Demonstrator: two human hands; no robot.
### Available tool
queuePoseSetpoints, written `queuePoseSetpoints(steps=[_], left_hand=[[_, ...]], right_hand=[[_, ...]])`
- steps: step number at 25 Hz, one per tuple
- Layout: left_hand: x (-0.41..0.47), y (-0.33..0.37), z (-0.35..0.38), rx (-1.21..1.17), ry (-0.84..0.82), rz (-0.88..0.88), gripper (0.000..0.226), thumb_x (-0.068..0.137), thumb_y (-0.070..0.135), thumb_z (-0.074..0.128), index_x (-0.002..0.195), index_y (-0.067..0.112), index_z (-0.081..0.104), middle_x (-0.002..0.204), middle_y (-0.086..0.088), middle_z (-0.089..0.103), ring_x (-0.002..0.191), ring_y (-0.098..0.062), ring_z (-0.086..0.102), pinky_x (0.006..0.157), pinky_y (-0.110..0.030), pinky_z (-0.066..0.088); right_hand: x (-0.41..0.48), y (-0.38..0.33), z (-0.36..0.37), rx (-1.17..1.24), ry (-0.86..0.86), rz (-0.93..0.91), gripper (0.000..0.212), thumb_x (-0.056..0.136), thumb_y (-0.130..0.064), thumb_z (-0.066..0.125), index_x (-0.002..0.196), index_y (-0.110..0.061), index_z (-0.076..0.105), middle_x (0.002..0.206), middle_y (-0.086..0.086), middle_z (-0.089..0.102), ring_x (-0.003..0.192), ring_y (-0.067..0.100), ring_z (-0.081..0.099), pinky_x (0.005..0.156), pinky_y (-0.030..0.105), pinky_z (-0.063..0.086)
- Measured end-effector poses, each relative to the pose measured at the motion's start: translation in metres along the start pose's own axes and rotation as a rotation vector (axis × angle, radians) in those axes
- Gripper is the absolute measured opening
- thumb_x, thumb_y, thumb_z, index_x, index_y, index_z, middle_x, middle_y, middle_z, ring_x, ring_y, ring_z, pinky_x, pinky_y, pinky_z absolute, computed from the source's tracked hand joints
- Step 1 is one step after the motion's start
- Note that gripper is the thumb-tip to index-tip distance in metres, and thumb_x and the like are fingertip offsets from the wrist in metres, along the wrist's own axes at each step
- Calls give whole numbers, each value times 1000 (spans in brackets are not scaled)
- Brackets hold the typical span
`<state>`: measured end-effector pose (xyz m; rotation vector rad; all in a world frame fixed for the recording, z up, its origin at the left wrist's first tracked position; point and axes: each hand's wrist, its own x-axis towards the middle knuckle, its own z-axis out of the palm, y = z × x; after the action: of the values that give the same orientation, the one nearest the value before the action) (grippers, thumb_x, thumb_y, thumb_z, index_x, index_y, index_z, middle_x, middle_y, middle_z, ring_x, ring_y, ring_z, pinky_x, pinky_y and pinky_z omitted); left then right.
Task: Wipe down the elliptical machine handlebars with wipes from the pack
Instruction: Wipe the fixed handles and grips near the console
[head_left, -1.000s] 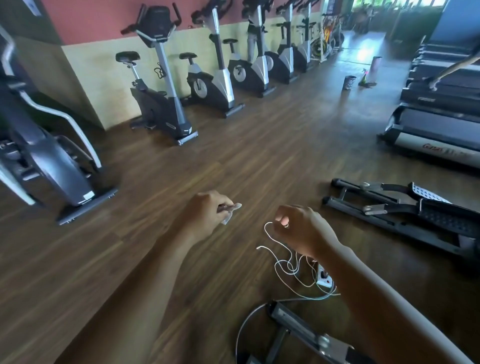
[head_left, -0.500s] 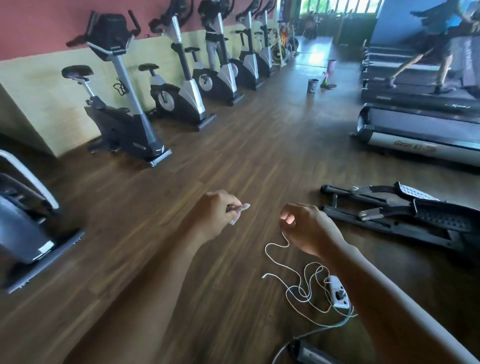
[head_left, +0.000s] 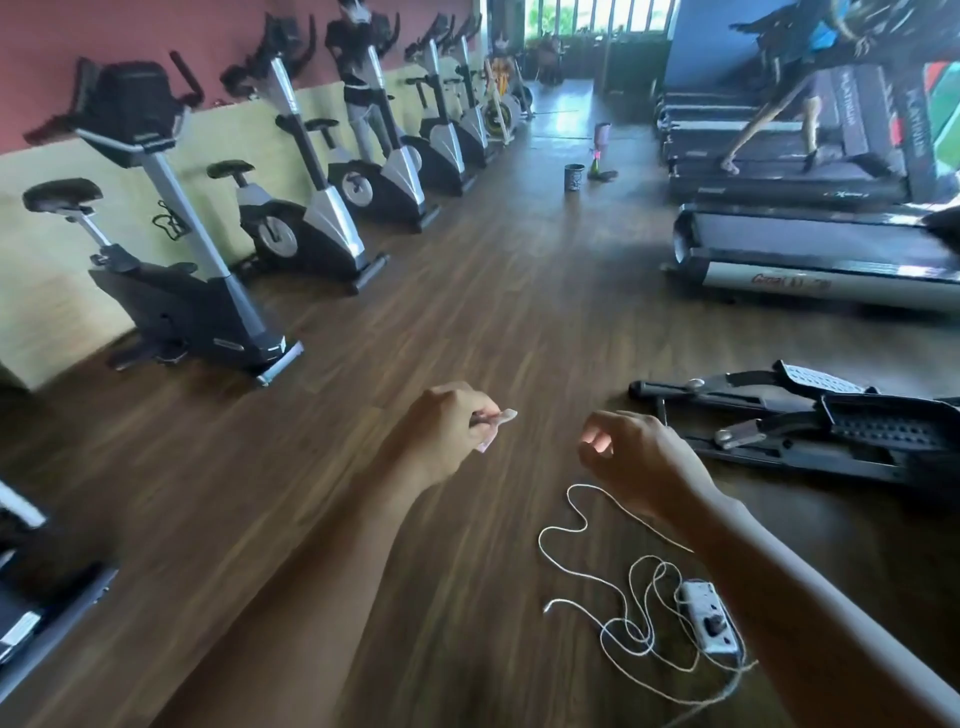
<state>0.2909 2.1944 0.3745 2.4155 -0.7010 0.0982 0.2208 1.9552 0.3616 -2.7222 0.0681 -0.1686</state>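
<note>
White wipe (head_left: 503, 417), one only, pinched in the left grip (head_left: 448, 432); the right grip (head_left: 636, 460) curls loosely, holding nothing.

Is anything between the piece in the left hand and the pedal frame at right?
Only the right hand, raised between the left hand, pinching a whitish piece, and the pedal frame. No handlebars are in view.

1. The wipe (head_left: 500, 419) is small, pale and thin. The fingers (head_left: 470, 404) of the left hand (head_left: 447, 432) pinch it, up above the wooden floor (head_left: 519, 312).
2. The elliptical machine (head_left: 831, 428) shows only black rails and foot pedals, low on the floor by the right edge.
</note>
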Motion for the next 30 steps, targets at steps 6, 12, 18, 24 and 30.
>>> queuePoseSetpoints(steps=[6,12,18,24,30], left_hand=[[126,-5,41,16,-44,91,17,84,13,68,68,18,70,83,2,64,75,-10,64,76,-33,52],[270,18,100,-22,-117,218,14,86,16,70,73,15,73,85,-3,65,76,-16,65,75,-36,52],[385,50,169,-88,-184,333,14,85,17,72,71,17,74,83,0,66,74,-12,64,74,-29,51],[517,75,241,-155,-253,498,7,83,13,75,78,17,77,83,2,65,74,-8,64,69,-20,48],[665,131,295,-186,-345,780,15,87,16,77,101,16,79,94,-1,71,80,-16,66,73,-32,55]], right_hand=[[87,61,-8,-27,22,100,12,88,-38,56,92,-30,64,96,-14,69,86,19,66,71,32,53],[169,149,-29,-89,14,223,14,89,-40,55,96,-31,64,105,-10,68,91,23,67,72,33,50],[216,232,-57,-110,55,343,16,88,-38,56,98,-29,65,99,-8,69,88,25,68,75,38,55],[274,317,-81,-159,141,525,16,91,-41,58,98,-30,66,96,-11,68,83,19,66,68,31,51],[351,383,-117,-175,275,780,14,92,-42,59,97,-30,65,98,-10,68,86,20,66,73,33,53]])
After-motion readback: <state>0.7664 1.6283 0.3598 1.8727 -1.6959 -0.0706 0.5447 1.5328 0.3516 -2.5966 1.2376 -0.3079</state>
